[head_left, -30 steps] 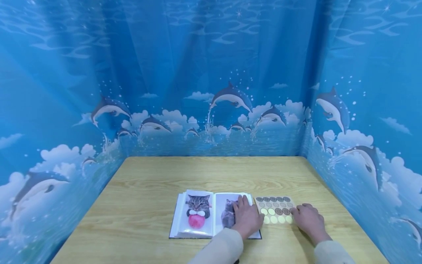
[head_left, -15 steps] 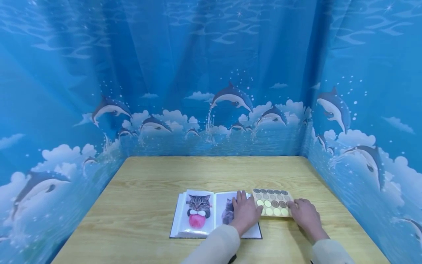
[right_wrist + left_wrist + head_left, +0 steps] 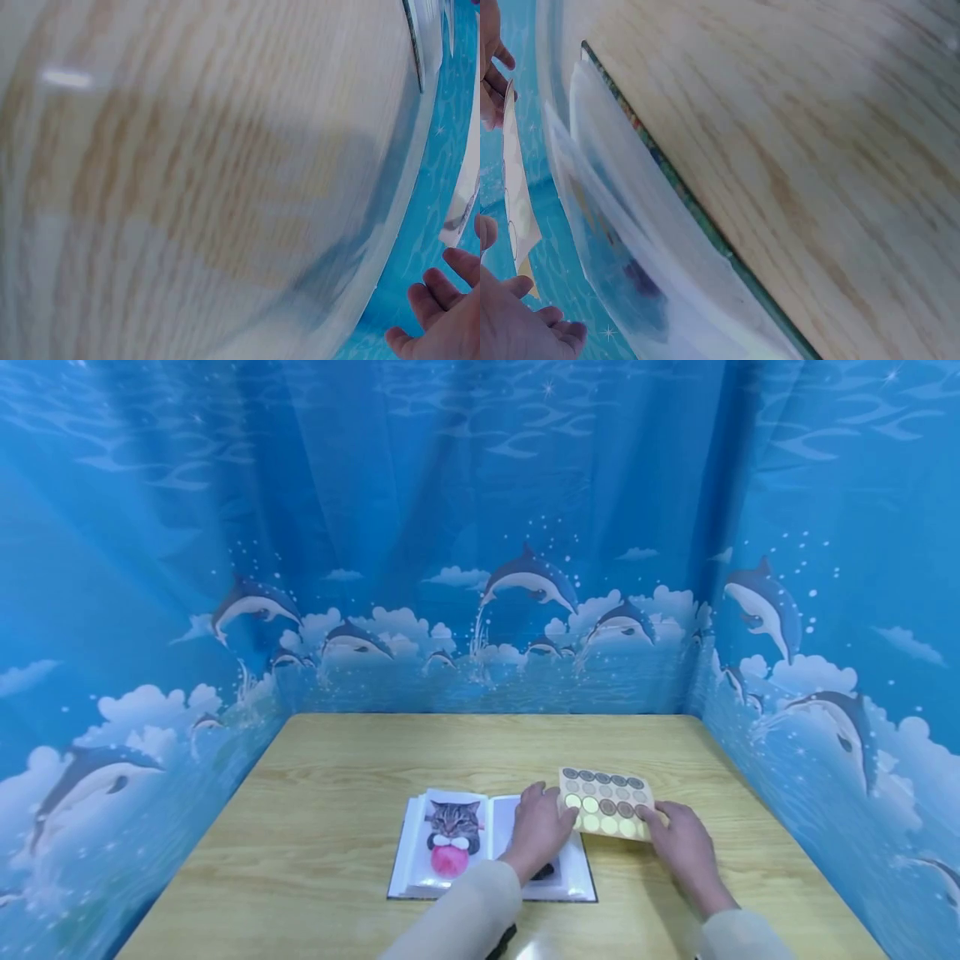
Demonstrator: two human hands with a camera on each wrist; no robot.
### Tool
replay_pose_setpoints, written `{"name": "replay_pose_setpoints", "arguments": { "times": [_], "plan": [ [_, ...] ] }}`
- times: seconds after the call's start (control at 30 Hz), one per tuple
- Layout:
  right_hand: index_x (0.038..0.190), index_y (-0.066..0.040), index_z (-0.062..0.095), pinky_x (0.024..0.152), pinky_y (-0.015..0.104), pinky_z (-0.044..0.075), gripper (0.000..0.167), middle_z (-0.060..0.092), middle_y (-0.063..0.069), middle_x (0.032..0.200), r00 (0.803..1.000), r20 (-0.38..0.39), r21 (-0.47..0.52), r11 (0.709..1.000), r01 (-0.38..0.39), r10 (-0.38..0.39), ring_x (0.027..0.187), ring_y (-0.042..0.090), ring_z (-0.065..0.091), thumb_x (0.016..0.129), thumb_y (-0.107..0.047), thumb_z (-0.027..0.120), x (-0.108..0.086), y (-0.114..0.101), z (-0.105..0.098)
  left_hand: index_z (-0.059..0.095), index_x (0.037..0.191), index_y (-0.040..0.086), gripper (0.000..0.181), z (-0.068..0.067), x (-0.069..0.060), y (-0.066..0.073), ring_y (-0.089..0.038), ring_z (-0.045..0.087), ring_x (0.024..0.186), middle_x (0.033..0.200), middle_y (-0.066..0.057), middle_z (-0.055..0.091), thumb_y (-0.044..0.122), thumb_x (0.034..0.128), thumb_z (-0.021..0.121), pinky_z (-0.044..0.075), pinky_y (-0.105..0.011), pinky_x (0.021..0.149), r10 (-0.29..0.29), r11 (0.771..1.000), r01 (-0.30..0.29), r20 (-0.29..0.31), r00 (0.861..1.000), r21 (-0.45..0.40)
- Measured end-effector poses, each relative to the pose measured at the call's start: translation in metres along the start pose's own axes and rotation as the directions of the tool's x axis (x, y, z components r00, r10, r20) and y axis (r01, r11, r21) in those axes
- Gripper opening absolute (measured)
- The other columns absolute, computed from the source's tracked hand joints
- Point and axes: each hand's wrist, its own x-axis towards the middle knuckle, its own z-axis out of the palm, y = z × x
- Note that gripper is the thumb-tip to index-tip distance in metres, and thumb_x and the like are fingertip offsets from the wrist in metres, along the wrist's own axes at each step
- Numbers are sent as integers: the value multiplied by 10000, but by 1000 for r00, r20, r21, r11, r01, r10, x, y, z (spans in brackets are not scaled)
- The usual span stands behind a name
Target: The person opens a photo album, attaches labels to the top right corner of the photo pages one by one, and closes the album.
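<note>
A sheet of round stickers (image 3: 606, 803), with rows of dark, pale and light yellow circles, is held up off the table, tilted toward me. My left hand (image 3: 538, 828) pinches its left edge, thumb in front, above the right page of an open photo album (image 3: 581, 881). At the sheet's lower right edge my right hand (image 3: 684, 850) grips it between thumb and fingers. In the left wrist view the sheet (image 3: 519, 191) appears nearly edge-on between both hands. The right wrist view catches only a strip of the sheet (image 3: 463, 191) beside my right fingers (image 3: 425, 304).
The album's left page shows a cat photo (image 3: 452, 839) with a pink ball. Its pages (image 3: 630, 187) bulge a little above the cover. Underneath is a wood-grain table (image 3: 337, 827), and blue dolphin-print curtains (image 3: 480, 527) enclose its back and sides.
Both hands have lifted the sticker sheet off the table and moved it left and upward, near the album's right edge. The left hand has shifted left over the right page.
</note>
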Motion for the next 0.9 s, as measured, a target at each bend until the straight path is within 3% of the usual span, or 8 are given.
{"name": "replay_pose_setpoints", "arguments": {
  "times": [0.27,0.53,0.7,0.9],
  "plan": [
    [1374,103,474,1092,660,257,723,406,367,1411,999,-38,22,1000,3,-3,1312,537,358,1016,-525,450,0,-6,4,535,1377,-2,561,-4,5,-3,-357,507,1256,1368,-199,538,343,948,645,413,-499,1069,-42,991,41,-5,999,-127],
    [1389,89,468,1101,650,255,744,411,346,1423,999,-39,84,996,-13,17,1331,522,345,1000,-545,474,-2,-15,3,408,1482,32,658,-8,5,-3,-346,524,1276,1401,-187,541,294,940,672,412,-494,1078,-88,952,98,46,995,-290],
    [1393,72,475,1093,656,263,682,405,342,1431,999,-43,110,994,-22,27,1330,525,343,1015,-495,477,-4,-18,2,385,1495,35,681,-7,6,-4,-357,537,1258,1397,-203,541,223,918,693,428,-493,1064,-88,944,96,37,995,-316],
    [1361,36,536,1045,642,341,541,480,326,1383,995,-71,163,985,-51,63,1269,503,435,1032,-390,484,-4,-20,3,425,1465,19,653,-6,9,-6,-333,612,1125,1312,-223,597,76,871,689,507,-461,969,-85,938,84,12,996,-335]
  ]
}}
